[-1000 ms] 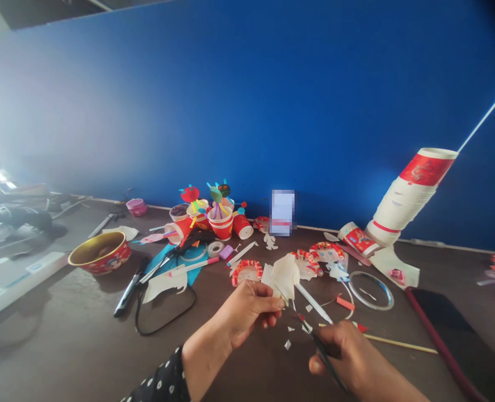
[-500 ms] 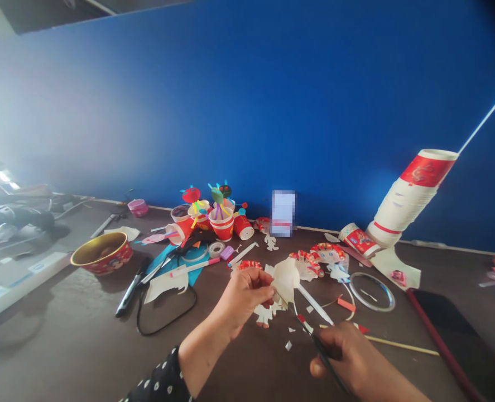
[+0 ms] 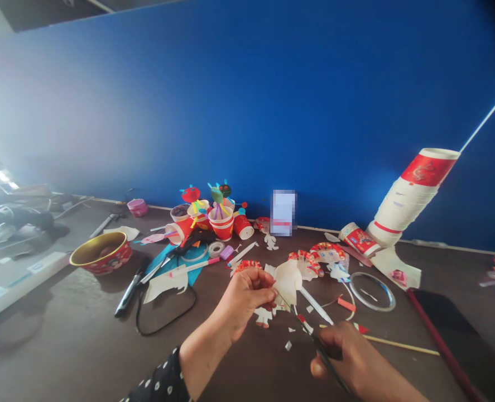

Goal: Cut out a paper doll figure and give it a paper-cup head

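Your left hand [image 3: 247,301] pinches a curled piece of cream paper [image 3: 288,282] between thumb and fingers, holding it above the brown surface [image 3: 83,312]; its thin edges are irregularly cut. Your right hand [image 3: 339,352] is clenched round a pair of dark scissors [image 3: 325,354], their narrow blades reaching to the paper's lower edge. Small paper scraps [image 3: 288,346] lie below, near a flat paper figure [image 3: 264,316] just under your left hand. Farther out are a clear plastic ring [image 3: 371,291] and frilled red-and-cream paper faces [image 3: 326,253]. Beyond them stand red paper cups [image 3: 221,224] topped with colourful shapes, a gold-lined red bowl [image 3: 100,253], and a tall stack of paper cups [image 3: 410,195] tilted against the blue wall [image 3: 247,100].
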`<state>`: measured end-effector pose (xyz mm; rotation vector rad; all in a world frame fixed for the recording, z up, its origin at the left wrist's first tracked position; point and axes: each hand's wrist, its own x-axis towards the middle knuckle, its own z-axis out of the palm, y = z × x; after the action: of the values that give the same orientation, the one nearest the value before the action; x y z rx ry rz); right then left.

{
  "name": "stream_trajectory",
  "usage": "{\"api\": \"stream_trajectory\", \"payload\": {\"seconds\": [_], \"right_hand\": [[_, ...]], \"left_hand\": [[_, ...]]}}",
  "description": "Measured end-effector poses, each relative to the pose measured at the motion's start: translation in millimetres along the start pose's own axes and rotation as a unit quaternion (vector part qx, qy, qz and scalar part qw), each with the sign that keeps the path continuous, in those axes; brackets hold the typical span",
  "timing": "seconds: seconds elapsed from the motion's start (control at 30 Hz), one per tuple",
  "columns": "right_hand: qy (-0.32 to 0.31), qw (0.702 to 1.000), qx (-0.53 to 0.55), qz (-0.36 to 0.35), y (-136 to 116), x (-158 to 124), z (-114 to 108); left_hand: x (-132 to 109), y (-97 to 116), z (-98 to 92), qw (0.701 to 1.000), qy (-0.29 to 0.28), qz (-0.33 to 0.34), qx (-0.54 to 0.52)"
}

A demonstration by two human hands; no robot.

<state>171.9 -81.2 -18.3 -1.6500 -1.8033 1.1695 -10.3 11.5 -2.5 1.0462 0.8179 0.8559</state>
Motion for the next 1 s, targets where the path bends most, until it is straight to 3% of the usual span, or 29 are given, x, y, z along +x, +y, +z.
{"api": "stream_trajectory", "payload": {"seconds": [0.67, 1.0], "right_hand": [[0.004, 1.0, 0.006, 0.011, -2.0, 2.3, 0.0], [-0.003, 1.0, 0.012, 0.021, -3.5, 2.3, -1.0]], "left_hand": [[-1.8, -3.9, 0.9, 0.999, -0.003, -0.02, -0.034], [-3.3, -2.5, 2.2, 0.999, -0.013, -0.046, -0.003]]}}
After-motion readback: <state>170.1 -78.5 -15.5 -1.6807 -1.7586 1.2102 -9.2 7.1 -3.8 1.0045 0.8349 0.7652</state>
